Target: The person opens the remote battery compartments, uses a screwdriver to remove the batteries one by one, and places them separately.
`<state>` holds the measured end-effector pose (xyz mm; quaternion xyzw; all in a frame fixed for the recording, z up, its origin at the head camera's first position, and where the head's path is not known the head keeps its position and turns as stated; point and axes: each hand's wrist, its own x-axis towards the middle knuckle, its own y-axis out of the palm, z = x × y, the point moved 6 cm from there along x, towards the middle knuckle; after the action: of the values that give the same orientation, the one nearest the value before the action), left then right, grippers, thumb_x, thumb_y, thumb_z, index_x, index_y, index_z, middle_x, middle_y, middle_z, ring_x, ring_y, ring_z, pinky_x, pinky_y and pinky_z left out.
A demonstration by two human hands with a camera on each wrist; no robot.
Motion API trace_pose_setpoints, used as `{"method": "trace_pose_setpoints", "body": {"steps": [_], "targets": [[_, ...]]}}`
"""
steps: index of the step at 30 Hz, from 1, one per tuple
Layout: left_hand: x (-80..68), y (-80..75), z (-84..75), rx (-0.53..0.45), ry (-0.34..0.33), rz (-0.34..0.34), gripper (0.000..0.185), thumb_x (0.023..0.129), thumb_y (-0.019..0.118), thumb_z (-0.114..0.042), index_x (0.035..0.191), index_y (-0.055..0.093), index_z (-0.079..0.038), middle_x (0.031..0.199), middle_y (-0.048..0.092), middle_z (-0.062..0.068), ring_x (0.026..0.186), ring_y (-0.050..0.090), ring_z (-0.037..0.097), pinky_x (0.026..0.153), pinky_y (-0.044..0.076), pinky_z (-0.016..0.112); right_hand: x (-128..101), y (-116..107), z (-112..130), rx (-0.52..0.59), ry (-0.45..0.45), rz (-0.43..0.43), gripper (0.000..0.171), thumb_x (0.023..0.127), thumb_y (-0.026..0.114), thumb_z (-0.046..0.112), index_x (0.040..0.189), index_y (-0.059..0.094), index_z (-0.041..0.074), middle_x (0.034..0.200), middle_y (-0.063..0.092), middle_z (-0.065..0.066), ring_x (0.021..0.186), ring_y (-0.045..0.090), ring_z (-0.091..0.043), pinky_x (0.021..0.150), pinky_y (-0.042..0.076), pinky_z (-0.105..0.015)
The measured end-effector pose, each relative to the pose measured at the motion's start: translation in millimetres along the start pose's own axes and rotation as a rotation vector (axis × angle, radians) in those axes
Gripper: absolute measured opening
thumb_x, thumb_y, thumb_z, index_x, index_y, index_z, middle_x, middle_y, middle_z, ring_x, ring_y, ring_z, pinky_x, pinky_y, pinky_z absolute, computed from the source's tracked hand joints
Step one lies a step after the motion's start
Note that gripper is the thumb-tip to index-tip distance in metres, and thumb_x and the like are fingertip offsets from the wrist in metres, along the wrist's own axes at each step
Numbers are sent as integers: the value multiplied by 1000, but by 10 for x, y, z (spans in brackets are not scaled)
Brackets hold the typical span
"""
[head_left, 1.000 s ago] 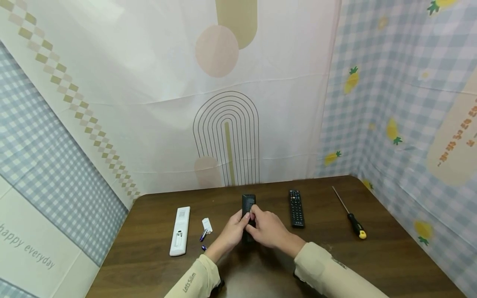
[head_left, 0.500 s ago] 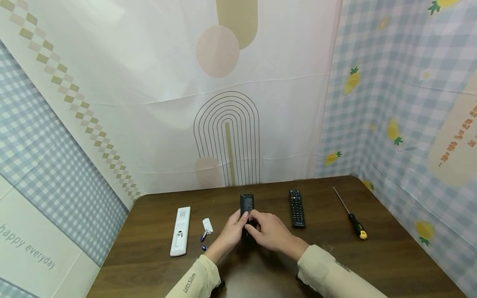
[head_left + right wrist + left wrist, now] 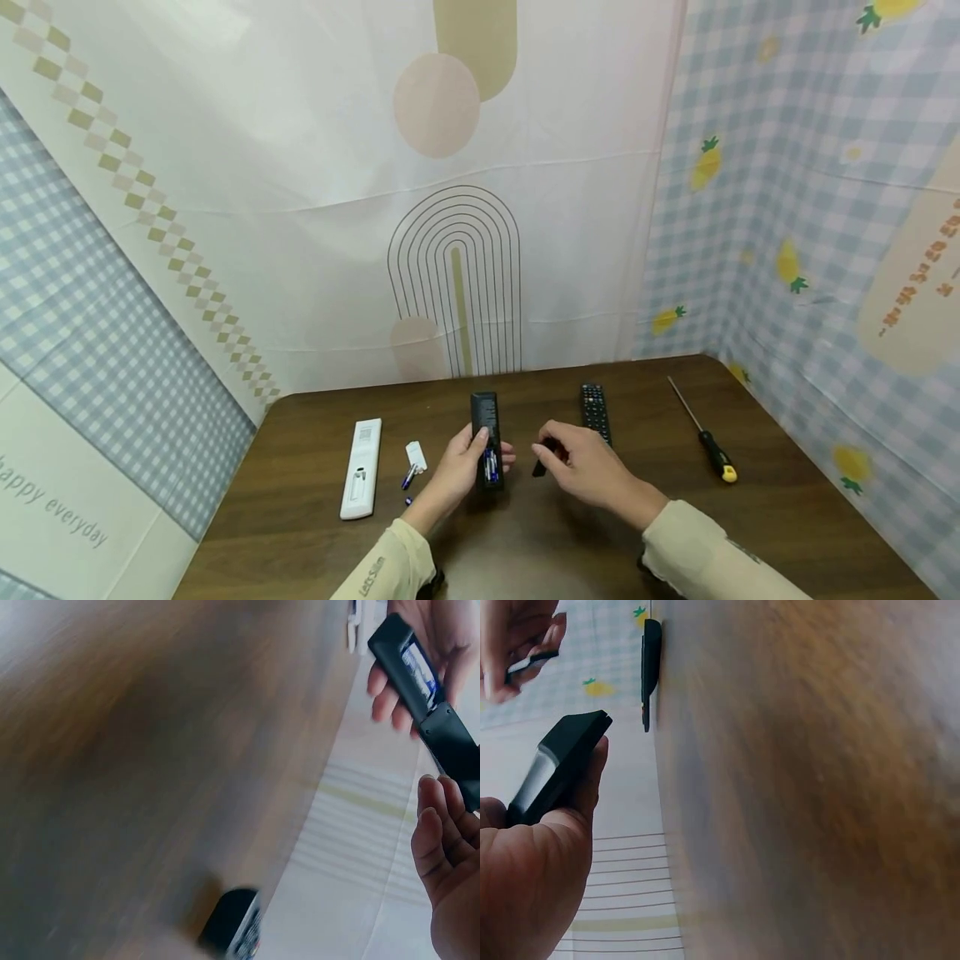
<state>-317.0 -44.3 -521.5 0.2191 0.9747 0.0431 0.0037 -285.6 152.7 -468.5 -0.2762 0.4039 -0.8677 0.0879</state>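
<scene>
My left hand [image 3: 459, 467] grips a black remote [image 3: 485, 433] just above the brown table [image 3: 300, 533], back side up. Its battery bay is uncovered and blue batteries [image 3: 491, 465] show inside; the right wrist view shows them too, in the remote [image 3: 409, 671]. My right hand [image 3: 581, 462] is a short way to the right and pinches the small black battery cover [image 3: 542, 461]. In the left wrist view the remote [image 3: 555, 769] lies in my palm, and the cover [image 3: 529, 663] sits between the right hand's fingers at the top left.
A second black remote [image 3: 596, 410] lies just behind my right hand. A yellow-handled screwdriver [image 3: 707, 436] is further right. At the left lie a white remote [image 3: 362, 467], its white cover [image 3: 416, 455] and loose batteries [image 3: 407, 477]. Patterned cloth walls close in the table.
The right hand has pulled the battery cover off the remote and moved it to the right. The left hand still holds the remote, whose batteries are now exposed.
</scene>
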Motion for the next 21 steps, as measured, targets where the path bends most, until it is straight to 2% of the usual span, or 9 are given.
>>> {"method": "trace_pose_setpoints", "body": {"steps": [5, 11, 14, 21], "targets": [[-3, -19, 8, 4, 2, -12, 48, 120, 30, -29, 156, 37, 3, 137, 63, 39, 126, 70, 46, 105, 61, 50, -132, -74, -154, -54, 18, 16, 4, 105, 70, 28, 104, 71, 24, 81, 63, 18, 64, 49, 7, 57, 46, -19], [6, -44, 18, 11, -3, -42, 48, 119, 33, -28, 153, 39, 5, 133, 67, 36, 122, 73, 43, 103, 62, 50, -216, -102, -225, -99, 16, 28, 8, 105, 71, 28, 109, 73, 22, 87, 67, 17, 69, 51, 9, 60, 48, -18], [8, -61, 25, 54, -11, -64, 49, 119, 36, -29, 152, 42, 6, 133, 69, 34, 122, 73, 41, 103, 62, 47, -231, -106, -236, -111, 14, 26, 8, 105, 71, 29, 108, 73, 22, 88, 68, 17, 69, 51, 9, 60, 48, -18], [24, -114, -3, 173, -43, -162, 48, 116, 45, -36, 144, 57, 2, 130, 76, 22, 118, 74, 37, 94, 62, 38, -249, -129, -245, -105, 7, 16, 6, 105, 70, 30, 108, 72, 26, 89, 69, 16, 69, 52, 10, 60, 48, -19]]}}
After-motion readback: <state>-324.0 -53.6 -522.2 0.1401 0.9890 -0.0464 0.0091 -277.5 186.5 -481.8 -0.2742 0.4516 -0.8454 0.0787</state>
